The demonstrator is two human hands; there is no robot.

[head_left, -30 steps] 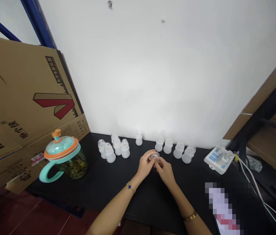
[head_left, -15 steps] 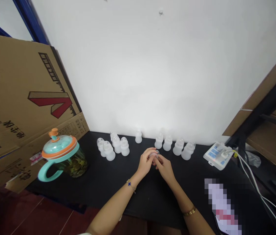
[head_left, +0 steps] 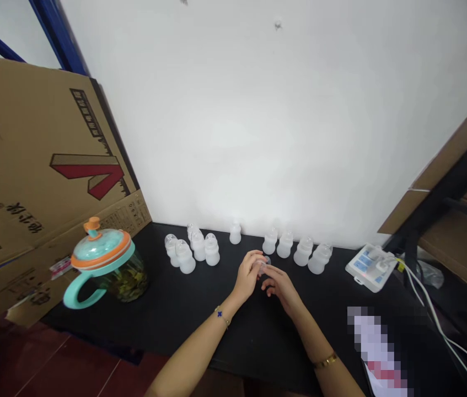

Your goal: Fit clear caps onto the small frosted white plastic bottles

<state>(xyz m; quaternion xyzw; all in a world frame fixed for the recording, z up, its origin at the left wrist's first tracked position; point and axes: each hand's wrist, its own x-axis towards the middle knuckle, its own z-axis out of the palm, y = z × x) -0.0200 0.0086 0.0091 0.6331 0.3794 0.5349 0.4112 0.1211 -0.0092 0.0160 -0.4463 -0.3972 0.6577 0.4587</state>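
Right hand [head_left: 282, 288] has loosened since half a second ago: index finger extended to the small clear piece [head_left: 263, 267], other fingers loosely curled, off it. Left hand [head_left: 248, 277] pinches the piece, nearer the wearer than the lone bottle [head_left: 235, 234] and right of it. Five bottles [head_left: 186, 258] left of the lone bottle, four bottles [head_left: 302, 252] right, all on the worktop [head_left: 167, 314].

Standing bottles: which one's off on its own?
The bottle by the wall, between the left cluster and the right row; every other one has a close neighbour.
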